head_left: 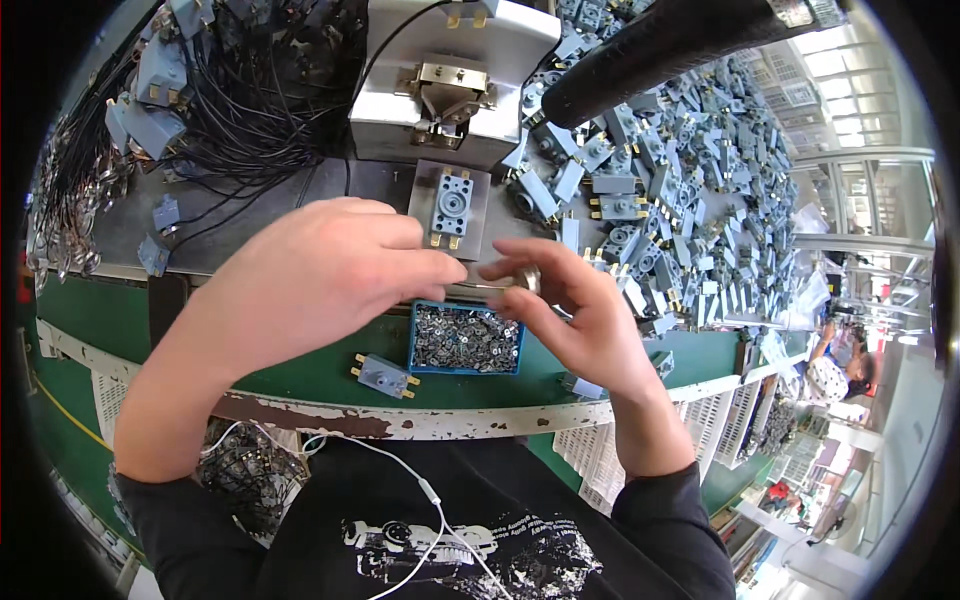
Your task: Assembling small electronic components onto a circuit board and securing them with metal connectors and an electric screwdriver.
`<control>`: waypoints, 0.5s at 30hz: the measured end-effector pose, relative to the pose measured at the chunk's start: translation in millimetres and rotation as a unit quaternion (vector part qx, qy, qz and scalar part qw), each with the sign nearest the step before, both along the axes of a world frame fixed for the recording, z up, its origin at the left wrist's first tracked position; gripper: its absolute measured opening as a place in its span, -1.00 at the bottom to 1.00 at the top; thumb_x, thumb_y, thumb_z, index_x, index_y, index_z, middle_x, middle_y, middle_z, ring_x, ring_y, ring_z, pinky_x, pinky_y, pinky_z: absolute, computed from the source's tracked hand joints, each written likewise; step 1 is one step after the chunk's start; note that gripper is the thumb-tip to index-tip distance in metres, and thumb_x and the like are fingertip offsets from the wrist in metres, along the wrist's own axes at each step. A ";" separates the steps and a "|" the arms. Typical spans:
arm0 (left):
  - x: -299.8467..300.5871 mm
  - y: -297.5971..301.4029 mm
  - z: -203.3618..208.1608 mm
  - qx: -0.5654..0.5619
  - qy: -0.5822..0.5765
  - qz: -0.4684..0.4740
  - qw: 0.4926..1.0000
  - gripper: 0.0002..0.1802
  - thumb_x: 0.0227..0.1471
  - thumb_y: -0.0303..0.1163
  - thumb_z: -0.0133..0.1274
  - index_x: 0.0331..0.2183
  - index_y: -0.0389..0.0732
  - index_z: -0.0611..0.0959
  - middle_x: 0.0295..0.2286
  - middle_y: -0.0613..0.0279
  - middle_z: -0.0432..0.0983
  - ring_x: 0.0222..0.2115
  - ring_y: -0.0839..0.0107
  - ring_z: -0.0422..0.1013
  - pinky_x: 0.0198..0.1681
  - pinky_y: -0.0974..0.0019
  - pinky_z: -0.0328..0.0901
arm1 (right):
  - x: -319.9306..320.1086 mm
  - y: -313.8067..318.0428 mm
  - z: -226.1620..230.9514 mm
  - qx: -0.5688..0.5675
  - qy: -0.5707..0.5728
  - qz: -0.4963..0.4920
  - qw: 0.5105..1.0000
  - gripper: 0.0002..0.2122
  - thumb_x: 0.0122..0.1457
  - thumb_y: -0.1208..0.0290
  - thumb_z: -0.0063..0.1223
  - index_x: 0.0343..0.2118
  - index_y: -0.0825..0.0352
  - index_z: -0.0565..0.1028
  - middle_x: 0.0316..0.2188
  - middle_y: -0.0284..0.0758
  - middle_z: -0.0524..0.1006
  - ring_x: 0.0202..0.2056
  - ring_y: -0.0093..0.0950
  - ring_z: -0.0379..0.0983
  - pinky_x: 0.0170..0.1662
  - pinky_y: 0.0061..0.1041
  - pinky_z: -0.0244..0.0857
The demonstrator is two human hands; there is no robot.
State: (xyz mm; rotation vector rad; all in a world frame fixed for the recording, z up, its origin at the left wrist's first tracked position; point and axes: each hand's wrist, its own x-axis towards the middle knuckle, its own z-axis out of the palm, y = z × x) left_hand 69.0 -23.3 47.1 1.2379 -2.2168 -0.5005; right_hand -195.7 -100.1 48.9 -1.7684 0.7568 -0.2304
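Observation:
Between my two hands runs a thin metal rod [478,287] with a rounded metal piece [528,279] at its right end. My right hand [585,310] pinches the rounded piece between thumb and fingers. My left hand [350,262] is closed at the rod's other end, its fingertips drawn together. Just beyond them, a grey-blue switch housing [453,205] with brass terminals lies in a metal fixture plate [478,225]. Below my hands sits a blue tray [412,345] of small metal parts. Another grey-blue housing [385,376] lies left of the tray.
A metal press fixture [445,95] stands behind the plate. A thick black tube [660,55] slants overhead at the right, above a large heap of grey-blue housings [660,200]. Black cables [265,130] with housings pile up at the left. The green table's worn white edge [470,425] runs before me.

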 end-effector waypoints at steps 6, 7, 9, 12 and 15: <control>12.1 1.3 20.7 0.006 -0.040 0.017 0.999 -0.79 0.00 -0.35 0.28 -0.24 -0.05 0.72 -0.52 0.27 0.41 -0.44 0.22 0.41 -0.34 0.18 0.32 | 17.8 -2.7 -13.7 0.284 -0.173 0.026 0.943 -0.54 0.48 0.47 -0.21 0.38 0.46 0.12 0.22 -0.01 0.41 0.10 -0.25 0.53 0.10 -0.35 0.48; 14.4 2.1 23.1 0.006 -0.046 0.020 0.999 -0.80 0.01 -0.36 0.27 -0.24 -0.07 0.72 -0.52 0.26 0.42 -0.43 0.21 0.42 -0.34 0.18 0.32 | 20.4 -3.1 -14.3 0.285 -0.173 0.029 0.942 -0.54 0.48 0.47 -0.21 0.38 0.46 0.12 0.22 -0.01 0.41 0.10 -0.25 0.53 0.10 -0.35 0.48; 17.3 2.6 23.4 0.007 -0.051 0.025 0.998 -0.81 0.01 -0.36 0.27 -0.25 -0.08 0.71 -0.52 0.26 0.42 -0.43 0.21 0.42 -0.34 0.18 0.32 | 24.3 -3.2 -15.6 0.330 -0.178 0.021 0.927 -0.53 0.49 0.45 -0.23 0.40 0.45 0.09 0.24 0.00 0.39 0.11 -0.22 0.52 0.11 -0.32 0.48; 18.1 2.3 22.6 -0.001 -0.037 0.023 0.999 -0.81 0.01 -0.37 0.27 -0.25 -0.09 0.71 -0.51 0.25 0.44 -0.43 0.21 0.42 -0.34 0.19 0.32 | 27.3 0.2 -21.6 0.311 -0.204 -0.003 0.928 -0.55 0.49 0.44 -0.19 0.37 0.46 0.15 0.20 -0.02 0.44 0.09 -0.25 0.54 0.11 -0.32 0.48; 15.6 5.7 21.3 0.012 -0.032 0.041 0.999 -0.82 0.00 -0.37 0.28 -0.28 -0.10 0.72 -0.51 0.25 0.44 -0.43 0.21 0.42 -0.34 0.19 0.32 | 28.7 8.5 -24.2 0.169 -0.170 -0.065 0.969 -0.58 0.47 0.42 -0.11 0.30 0.47 0.25 0.12 -0.06 0.52 0.02 -0.32 0.58 0.09 -0.36 0.48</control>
